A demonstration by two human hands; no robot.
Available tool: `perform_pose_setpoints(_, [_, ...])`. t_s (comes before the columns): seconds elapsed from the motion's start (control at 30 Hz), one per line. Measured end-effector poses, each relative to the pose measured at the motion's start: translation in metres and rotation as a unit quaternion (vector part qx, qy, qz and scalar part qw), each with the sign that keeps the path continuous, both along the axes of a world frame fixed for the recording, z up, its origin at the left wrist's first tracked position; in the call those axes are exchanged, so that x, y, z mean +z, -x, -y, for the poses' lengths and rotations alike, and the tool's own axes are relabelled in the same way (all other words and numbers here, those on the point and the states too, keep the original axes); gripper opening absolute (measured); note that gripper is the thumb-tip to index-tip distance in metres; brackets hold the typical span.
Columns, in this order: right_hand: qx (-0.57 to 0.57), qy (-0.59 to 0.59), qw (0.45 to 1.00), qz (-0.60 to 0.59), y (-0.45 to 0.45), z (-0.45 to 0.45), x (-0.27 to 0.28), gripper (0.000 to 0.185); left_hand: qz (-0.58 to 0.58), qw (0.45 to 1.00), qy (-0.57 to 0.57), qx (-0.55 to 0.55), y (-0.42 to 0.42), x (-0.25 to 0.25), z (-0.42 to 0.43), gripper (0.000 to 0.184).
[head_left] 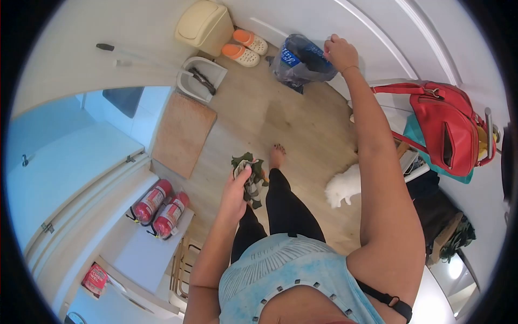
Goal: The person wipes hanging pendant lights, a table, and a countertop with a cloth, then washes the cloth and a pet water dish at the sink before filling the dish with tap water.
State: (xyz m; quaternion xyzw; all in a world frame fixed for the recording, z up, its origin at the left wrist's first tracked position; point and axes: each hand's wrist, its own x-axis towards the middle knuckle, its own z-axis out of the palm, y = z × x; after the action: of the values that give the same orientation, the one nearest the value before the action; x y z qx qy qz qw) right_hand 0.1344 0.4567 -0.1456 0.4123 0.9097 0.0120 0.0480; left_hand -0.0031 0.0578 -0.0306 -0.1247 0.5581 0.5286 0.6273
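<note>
The plastic bag (305, 62) is grasped at its edge by the right hand (341, 53); nearer the body than the bag, a crumpled patterned cloth (252, 186) is clenched in the left hand (235, 191).

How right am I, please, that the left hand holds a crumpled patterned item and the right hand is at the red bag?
Not the red bag: the head view shows the right hand at the plastic bag; the left hand holds the crumpled item.
</note>
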Motion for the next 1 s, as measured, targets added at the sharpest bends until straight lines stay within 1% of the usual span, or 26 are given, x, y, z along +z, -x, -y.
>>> perform_pose_setpoints(0.1, [-0.001, 0.009, 0.999, -0.031, -0.008, 0.002, -0.018, 0.014, -0.007, 1.0, -0.008, 0.017, 0.0, 0.003, 0.001, 0.031])
perform_pose_setpoints(0.13, [-0.016, 0.03, 0.989, -0.144, -0.014, 0.002, -0.033, 0.016, -0.009, 1.0, -0.011, 0.018, 0.0, 0.008, 0.001, 0.031])
perform_pose_setpoints(0.17, [-0.022, 0.062, 0.964, -0.256, -0.013, 0.001, -0.047, 0.019, -0.015, 0.999, -0.01, 0.028, 0.001, 0.011, 0.003, 0.032])
perform_pose_setpoints(0.2, [-0.067, 0.179, 0.94, -0.283, -0.012, 0.003, -0.053, 0.024, -0.025, 0.997, -0.006, 0.068, 0.0, 0.012, 0.006, 0.032])
perform_pose_setpoints(0.23, [-0.229, 0.389, 0.823, -0.345, -0.011, 0.016, -0.054, 0.025, 0.001, 0.997, -0.026, 0.069, 0.0, 0.011, 0.007, 0.033])
perform_pose_setpoints(0.27, [-0.327, 0.464, 0.662, -0.49, -0.002, 0.04, -0.062, 0.024, 0.021, 0.996, -0.043, 0.079, 0.002, 0.011, 0.012, 0.035])
perform_pose_setpoints(0.3, [-0.319, 0.499, 0.643, -0.485, 0.001, 0.061, -0.066, 0.021, 0.003, 0.996, -0.043, 0.072, 0.0, -0.001, 0.02, 0.038])
perform_pose_setpoints(0.33, [-0.326, 0.559, 0.584, -0.49, 0.009, 0.085, -0.067, 0.024, -0.015, 0.997, -0.043, 0.066, -0.002, -0.012, 0.028, 0.04])
perform_pose_setpoints(0.37, [-0.26, 0.669, 0.478, -0.506, 0.014, 0.105, -0.092, 0.033, -0.052, 0.992, -0.054, 0.101, 0.0, 0.004, 0.029, 0.042])
perform_pose_setpoints(0.4, [-0.252, 0.742, 0.422, -0.457, 0.032, 0.151, -0.054, 0.044, -0.051, 0.991, -0.063, 0.105, -0.004, -0.004, 0.034, 0.041])
perform_pose_setpoints(0.43, [-0.214, 0.801, 0.363, -0.425, 0.043, 0.184, -0.057, 0.046, -0.051, 0.991, -0.074, 0.099, -0.004, -0.011, 0.043, 0.04])
perform_pose_setpoints(0.47, [-0.199, 0.818, 0.388, -0.374, 0.051, 0.223, -0.041, 0.047, -0.091, 0.987, -0.082, 0.106, 0.0, 0.003, 0.051, 0.039])
perform_pose_setpoints(0.5, [-0.163, 0.84, 0.398, -0.329, 0.063, 0.265, -0.019, 0.048, -0.128, 0.982, -0.09, 0.103, 0.002, 0.017, 0.06, 0.038])
perform_pose_setpoints(0.53, [-0.132, 0.863, 0.391, -0.292, 0.053, 0.304, 0.008, 0.05, -0.163, 0.973, -0.098, 0.134, -0.017, 0.03, 0.068, 0.038])
perform_pose_setpoints(0.57, [-0.137, 0.895, 0.337, -0.259, 0.048, 0.328, 0.024, 0.051, -0.193, 0.961, -0.116, 0.163, -0.028, 0.037, 0.078, 0.038])
perform_pose_setpoints(0.6, [-0.14, 0.92, 0.288, -0.228, 0.05, 0.348, 0.036, 0.053, -0.218, 0.953, -0.108, 0.181, -0.03, 0.047, 0.093, 0.038])
perform_pose_setpoints(0.67, [-0.103, 0.942, 0.257, -0.188, 0.052, 0.383, 0.071, 0.054, -0.275, 0.946, -0.054, 0.162, -0.048, 0.071, 0.123, 0.039])
perform_pose_setpoints(0.7, [-0.092, 0.951, 0.247, -0.163, 0.057, 0.403, 0.085, 0.055, -0.263, 0.945, -0.072, 0.181, -0.054, 0.078, 0.152, 0.039])
perform_pose_setpoints(0.73, [-0.033, 0.957, 0.256, -0.13, 0.061, 0.42, 0.092, 0.057, -0.254, 0.943, -0.094, 0.194, -0.058, 0.084, 0.184, 0.04])
perform_pose_setpoints(0.77, [0.03, 0.961, 0.253, -0.108, 0.066, 0.435, 0.099, 0.058, -0.233, 0.938, -0.093, 0.239, -0.074, 0.067, 0.203, 0.041])
perform_pose_setpoints(0.83, [0.058, 0.944, 0.299, -0.124, 0.052, 0.492, 0.14, 0.063, -0.299, 0.89, -0.16, 0.304, -0.101, 0.062, 0.262, 0.046])
perform_pose_setpoints(0.87, [0.096, 0.942, 0.307, -0.091, 0.044, 0.51, 0.143, 0.065, -0.295, 0.9, -0.141, 0.289, -0.118, 0.077, 0.3, 0.05])
perform_pose_setpoints(0.9, [0.123, 0.936, 0.325, -0.054, 0.031, 0.533, 0.144, 0.067, -0.26, 0.894, -0.162, 0.327, -0.14, 0.082, 0.335, 0.048])
perform_pose_setpoints(0.93, [0.138, 0.937, 0.317, -0.057, 0.017, 0.568, 0.147, 0.067, -0.215, 0.887, -0.184, 0.365, -0.166, 0.084, 0.369, 0.047])
perform_pose_setpoints(0.97, [0.193, 0.912, 0.363, -0.001, -0.001, 0.596, 0.153, 0.068, -0.225, 0.884, -0.189, 0.363, -0.195, 0.085, 0.397, 0.047])
perform_pose_setpoints(1.0, [0.245, 0.881, 0.402, 0.053, 0.02, 0.633, 0.156, 0.068, -0.227, 0.877, -0.138, 0.401, -0.185, 0.089, 0.435, 0.05])
